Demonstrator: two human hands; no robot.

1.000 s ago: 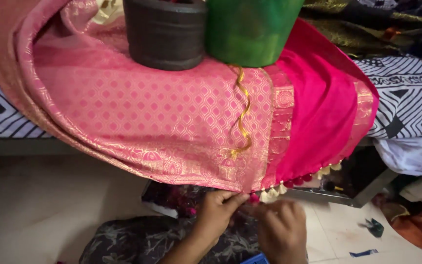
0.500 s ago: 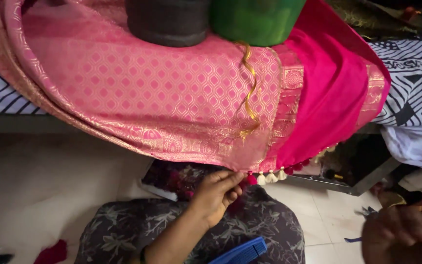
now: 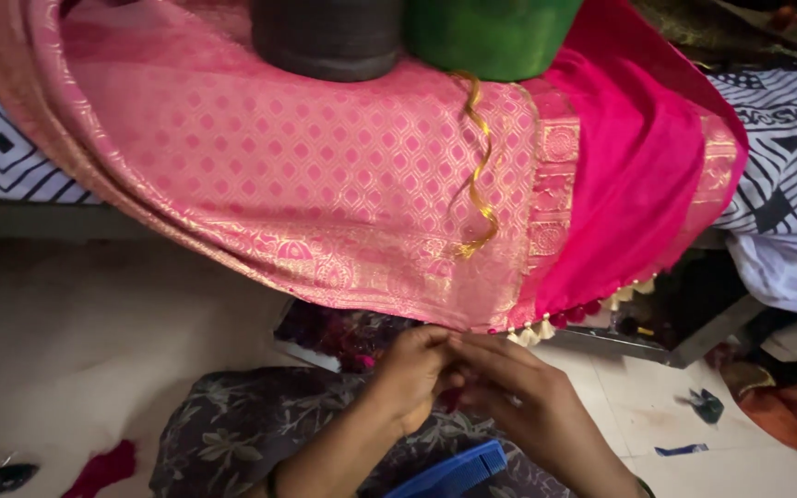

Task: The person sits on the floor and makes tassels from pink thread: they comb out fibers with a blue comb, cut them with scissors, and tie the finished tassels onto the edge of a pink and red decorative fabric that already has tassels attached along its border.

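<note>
A pink patterned fabric (image 3: pixel 325 184) with a gold woven border and a brighter magenta end panel (image 3: pixel 638 175) hangs over the edge of a bed. Small cream and pink tassels (image 3: pixel 546 327) line its lower hem. My left hand (image 3: pixel 412 373) and my right hand (image 3: pixel 518 392) meet just under that hem, fingers pinched together on the fabric edge beside the tassels. A curled gold thread (image 3: pixel 477 175) dangles down the cloth. What lies between the fingertips is too small to make out.
A dark round container (image 3: pixel 325 37) and a green one (image 3: pixel 491 37) weigh the fabric down on the black-and-white patterned bedsheet (image 3: pixel 786 157). My floral-clothed lap (image 3: pixel 232 424) is below, with a blue object (image 3: pixel 458 470) on it. Cloth scraps lie on the tiled floor (image 3: pixel 76 350).
My right hand, off at the lower right half a second ago, has come back to the hem and joined my left hand. The view has shifted slightly.
</note>
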